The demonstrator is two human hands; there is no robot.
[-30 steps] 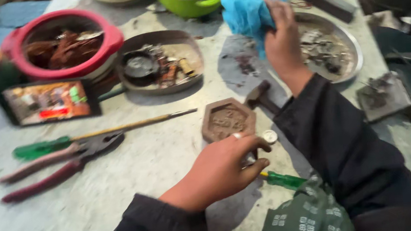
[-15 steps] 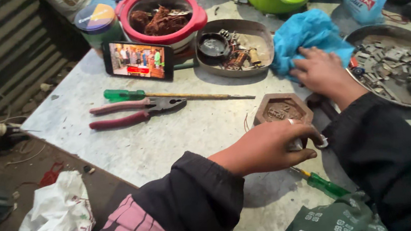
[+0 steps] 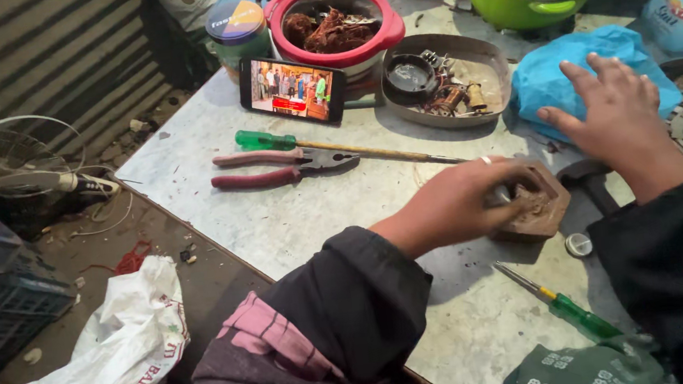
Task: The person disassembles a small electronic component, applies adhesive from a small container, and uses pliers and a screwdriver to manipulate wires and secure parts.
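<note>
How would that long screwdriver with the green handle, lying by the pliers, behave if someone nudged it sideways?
The green-handled screwdriver would probably roll a little: its handle and thin shaft look round, and it lies flat on the smooth table. It likely stays stiff, being a straight metal rod. The pliers right beside it would probably stop it rolling that way.

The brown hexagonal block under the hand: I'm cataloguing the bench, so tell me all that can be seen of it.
The brown hexagonal block lies flat on the pale worktable. It looks like worn wood or rusty metal, with a dirty recessed centre. The left hand covers its left side, fingers resting on top; what they pinch there is unclear. The right hand hovers apart, over a blue cloth. A small round cap lies just beside the block.
</note>
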